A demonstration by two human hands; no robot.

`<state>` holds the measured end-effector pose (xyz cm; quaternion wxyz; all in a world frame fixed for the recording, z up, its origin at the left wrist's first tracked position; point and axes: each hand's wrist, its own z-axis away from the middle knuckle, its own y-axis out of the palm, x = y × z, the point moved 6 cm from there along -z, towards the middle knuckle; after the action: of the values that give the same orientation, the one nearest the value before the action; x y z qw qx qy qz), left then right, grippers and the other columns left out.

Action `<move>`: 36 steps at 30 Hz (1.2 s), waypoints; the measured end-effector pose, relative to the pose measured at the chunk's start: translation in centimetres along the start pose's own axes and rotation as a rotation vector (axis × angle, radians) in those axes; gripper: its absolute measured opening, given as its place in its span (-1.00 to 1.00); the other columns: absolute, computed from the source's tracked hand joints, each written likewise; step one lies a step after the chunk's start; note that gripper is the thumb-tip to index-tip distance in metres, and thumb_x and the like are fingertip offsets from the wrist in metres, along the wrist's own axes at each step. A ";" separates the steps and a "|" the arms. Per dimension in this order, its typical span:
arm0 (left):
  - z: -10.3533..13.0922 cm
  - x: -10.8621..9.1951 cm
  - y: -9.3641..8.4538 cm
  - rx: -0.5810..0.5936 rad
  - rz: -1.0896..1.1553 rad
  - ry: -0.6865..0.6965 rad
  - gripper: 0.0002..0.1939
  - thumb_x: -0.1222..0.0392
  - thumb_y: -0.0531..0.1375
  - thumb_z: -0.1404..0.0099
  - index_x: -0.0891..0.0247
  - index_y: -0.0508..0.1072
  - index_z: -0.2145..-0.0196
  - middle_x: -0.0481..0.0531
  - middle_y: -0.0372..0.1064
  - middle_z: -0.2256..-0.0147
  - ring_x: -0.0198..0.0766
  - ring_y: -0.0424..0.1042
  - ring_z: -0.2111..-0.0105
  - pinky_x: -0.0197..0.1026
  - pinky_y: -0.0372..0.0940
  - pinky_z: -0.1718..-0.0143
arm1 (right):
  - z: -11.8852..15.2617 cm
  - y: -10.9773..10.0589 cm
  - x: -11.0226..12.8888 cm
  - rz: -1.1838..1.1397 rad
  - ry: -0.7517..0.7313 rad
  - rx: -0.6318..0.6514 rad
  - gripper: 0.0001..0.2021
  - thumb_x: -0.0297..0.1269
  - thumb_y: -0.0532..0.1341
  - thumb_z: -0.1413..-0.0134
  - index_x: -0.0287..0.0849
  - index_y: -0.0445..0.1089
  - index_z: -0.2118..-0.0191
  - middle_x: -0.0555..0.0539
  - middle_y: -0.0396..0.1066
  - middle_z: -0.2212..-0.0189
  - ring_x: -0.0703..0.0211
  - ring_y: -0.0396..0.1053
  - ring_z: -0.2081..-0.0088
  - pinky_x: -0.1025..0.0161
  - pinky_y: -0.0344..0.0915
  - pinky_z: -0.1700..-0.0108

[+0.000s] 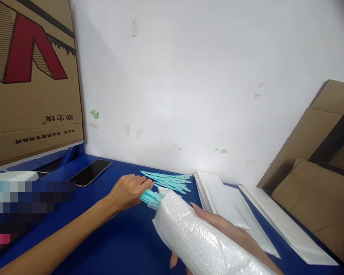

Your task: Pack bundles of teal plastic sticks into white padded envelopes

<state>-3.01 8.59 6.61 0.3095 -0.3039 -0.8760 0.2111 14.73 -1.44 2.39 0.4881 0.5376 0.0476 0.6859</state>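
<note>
My left hand (pixel 132 193) is closed round a bundle of thin teal strips (pixel 151 199). The bundle's right end sits in the mouth of a white bubble mailer (pixel 186 225). My right hand (pixel 215 219) grips that mailer from the right side and below, thumb on top, with part of the palm hidden behind it. The mailer is held tilted, its opening towards my left hand. Behind both hands, a loose fan of similar teal strips (pixel 172 180) lies on the blue table (pixel 111 244). Their exact kind cannot be made out.
A phone (pixel 90 173) lies on the table at the left. White mailers (pixel 213 185) are stacked at the right, with another white mailer (pixel 286 225) beside them. Brown cardboard (pixel 318 202) leans at the far right. A printed carton (pixel 34 91) stands left, and a white wall (pixel 172 84) closes the back.
</note>
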 end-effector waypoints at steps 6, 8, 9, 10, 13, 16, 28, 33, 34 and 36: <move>-0.4 0.4 -0.9 -0.032 -0.037 0.012 -0.69 0.27 0.12 -0.38 0.22 0.28 0.55 -0.14 0.22 0.64 -0.36 0.17 0.63 -0.16 -0.06 0.51 | 0.2 -1.3 0.3 0.016 0.050 0.001 -0.02 0.44 -0.23 -0.12 -0.47 0.44 0.01 -0.28 0.48 0.13 0.10 0.55 0.31 0.30 0.41 0.28; -0.5 0.2 -1.2 -0.038 -0.024 0.028 -0.67 0.27 0.11 -0.37 0.21 0.26 0.57 -0.14 0.21 0.66 -0.36 0.15 0.64 -0.16 -0.06 0.52 | 0.2 -1.6 0.2 0.025 0.069 -0.011 -0.06 0.44 -0.19 -0.12 -0.42 0.44 0.01 -0.27 0.48 0.11 0.09 0.55 0.31 0.31 0.41 0.30; -0.5 0.1 -1.3 -0.030 -0.012 0.044 -0.68 0.27 0.10 -0.37 0.21 0.26 0.56 -0.14 0.20 0.65 -0.35 0.15 0.64 -0.16 -0.06 0.52 | 0.2 -1.5 0.1 0.021 0.080 -0.011 -0.09 0.42 -0.17 -0.13 -0.41 0.45 0.02 -0.26 0.49 0.11 0.09 0.55 0.30 0.32 0.40 0.31; -0.5 -0.2 -1.3 -0.016 0.002 0.067 -0.69 0.28 0.08 -0.38 0.21 0.27 0.55 -0.13 0.21 0.65 -0.34 0.15 0.63 -0.16 -0.06 0.53 | 0.1 -1.4 0.0 0.013 0.084 -0.008 -0.12 0.40 -0.15 -0.15 -0.40 0.45 0.02 -0.25 0.50 0.12 0.09 0.55 0.29 0.33 0.40 0.32; -0.5 -1.3 -1.3 0.043 0.039 0.148 -0.75 0.38 0.00 -0.37 0.21 0.31 0.45 -0.10 0.25 0.60 -0.30 0.18 0.62 -0.17 -0.01 0.54 | -0.2 -1.0 -0.2 -0.034 0.056 0.006 -0.15 0.35 -0.15 -0.19 -0.43 0.42 0.00 -0.25 0.50 0.12 0.10 0.56 0.28 0.33 0.40 0.28; -0.7 -2.4 -1.1 0.120 0.056 0.221 -0.78 0.50 -0.02 -0.34 0.25 0.33 0.29 -0.08 0.30 0.53 -0.27 0.24 0.59 -0.18 0.09 0.51 | -1.0 -1.1 -0.5 -0.071 0.017 0.012 -0.16 0.33 -0.11 -0.19 -0.44 0.38 -0.07 -0.26 0.48 0.10 0.04 0.56 0.27 0.27 0.42 0.26; -0.1 -3.0 0.7 0.431 0.064 0.268 -0.58 0.54 0.04 -0.28 0.26 0.25 -0.04 0.05 0.40 0.28 -0.18 0.37 0.35 -0.14 0.25 0.28 | -0.9 -2.0 0.1 0.036 -0.061 -0.311 -0.27 0.18 0.37 0.11 -0.24 0.39 -0.08 -0.19 0.50 0.11 0.02 0.46 0.10 0.20 0.31 0.03; -0.5 -2.8 1.0 0.484 0.057 0.128 -0.66 0.51 0.06 -0.23 0.24 0.33 0.08 0.06 0.37 0.32 -0.14 0.36 0.35 -0.10 0.23 0.26 | 0.1 -2.7 0.6 0.185 -0.129 -0.574 -0.51 -0.15 0.46 0.15 -0.12 0.49 0.03 -0.06 0.51 0.08 0.12 0.45 0.11 0.35 0.28 0.12; -0.6 -2.5 1.1 0.501 0.040 0.086 -0.69 0.49 0.07 -0.21 0.25 0.35 0.11 0.08 0.37 0.32 -0.10 0.37 0.33 -0.06 0.23 0.23 | -0.1 -2.6 0.6 0.181 -0.133 -0.560 -0.54 -0.14 0.45 0.14 -0.14 0.50 0.05 -0.06 0.52 0.12 0.14 0.46 0.16 0.35 0.29 0.15; -0.6 -1.8 1.2 0.530 0.000 -0.004 -0.73 0.44 0.11 -0.19 0.27 0.36 0.15 0.14 0.39 0.30 -0.02 0.38 0.28 0.02 0.23 0.18 | -0.3 -2.5 0.6 0.173 -0.148 -0.545 -0.56 -0.13 0.45 0.13 -0.16 0.52 0.08 -0.07 0.54 0.18 0.16 0.47 0.23 0.34 0.30 0.18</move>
<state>-0.94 8.37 5.63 0.3766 -0.2118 -0.7907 0.4338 16.07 0.45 1.16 0.5563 0.4374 -0.2199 0.6715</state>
